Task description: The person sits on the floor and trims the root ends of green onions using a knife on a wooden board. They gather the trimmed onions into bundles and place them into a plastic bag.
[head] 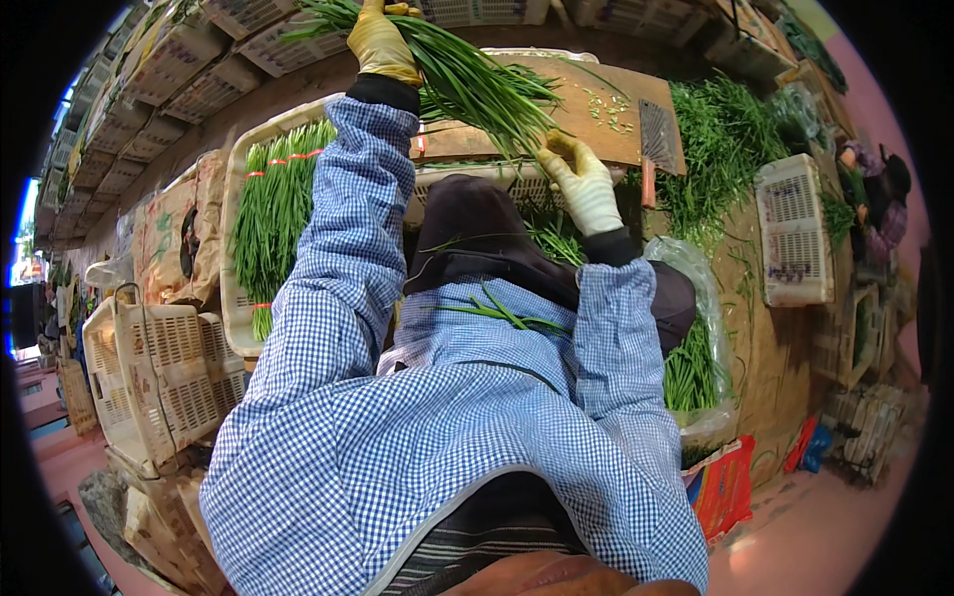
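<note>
My left hand (381, 46), in a yellowed glove, grips a bunch of long green leaves, apparently garlic chives (477, 82), at its upper left end. The bunch slants down to the right above a wooden board (574, 78). At its lower leaf tips, my gloved right hand (585, 182) pinches some ends between thumb and forefinger. Cut pale pieces (607, 112) are scattered on the board. A cleaver (657, 138) with an orange-red handle lies at the board's right edge. Several loose leaves (514, 316) rest on my checked smock.
Banded chive bundles (279, 201) fill a pale plastic crate (237, 316) at left. Loose greens (719, 141) are heaped right of the board. A plastic-lined container holds more chives (689, 372). Crates (796, 231) and stacked baskets (153, 372) stand around. Another person (883, 201) is at far right.
</note>
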`<action>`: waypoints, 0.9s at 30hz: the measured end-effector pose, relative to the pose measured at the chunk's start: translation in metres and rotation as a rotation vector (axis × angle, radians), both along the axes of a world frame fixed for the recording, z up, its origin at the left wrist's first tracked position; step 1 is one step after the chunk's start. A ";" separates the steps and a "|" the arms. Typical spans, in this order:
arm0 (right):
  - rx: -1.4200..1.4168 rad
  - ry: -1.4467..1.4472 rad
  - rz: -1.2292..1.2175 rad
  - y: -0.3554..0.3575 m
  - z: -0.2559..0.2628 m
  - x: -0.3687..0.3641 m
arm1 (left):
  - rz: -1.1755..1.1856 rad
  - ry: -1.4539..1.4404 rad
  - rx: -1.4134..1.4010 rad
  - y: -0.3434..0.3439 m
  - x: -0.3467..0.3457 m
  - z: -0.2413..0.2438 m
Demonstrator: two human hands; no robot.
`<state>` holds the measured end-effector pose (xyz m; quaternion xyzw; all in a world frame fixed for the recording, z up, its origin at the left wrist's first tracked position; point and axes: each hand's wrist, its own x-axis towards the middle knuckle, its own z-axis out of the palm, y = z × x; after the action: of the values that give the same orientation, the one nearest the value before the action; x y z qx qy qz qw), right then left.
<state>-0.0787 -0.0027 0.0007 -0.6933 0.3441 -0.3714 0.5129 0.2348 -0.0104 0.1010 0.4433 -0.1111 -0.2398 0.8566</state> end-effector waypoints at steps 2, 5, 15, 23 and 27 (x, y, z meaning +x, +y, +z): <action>0.271 -0.023 0.131 -0.005 0.002 0.007 | -0.018 -0.039 0.005 -0.001 -0.002 -0.005; 0.389 -0.005 0.103 0.003 0.001 0.013 | -0.018 -0.024 -0.004 0.004 -0.014 -0.002; 0.530 -0.246 0.062 0.005 -0.006 -0.022 | -0.019 -0.014 -0.120 0.014 -0.010 0.006; 0.466 -0.112 -0.069 -0.001 -0.002 0.000 | -0.069 0.041 -0.145 0.012 -0.019 0.005; 0.032 0.889 -0.235 -0.024 -0.063 -0.055 | 0.010 0.035 -0.158 0.012 -0.015 0.011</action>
<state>-0.1335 -0.0271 -0.0622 -0.7336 0.6128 -0.0881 0.2804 0.2201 0.0021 0.1119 0.3706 -0.1123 -0.2336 0.8919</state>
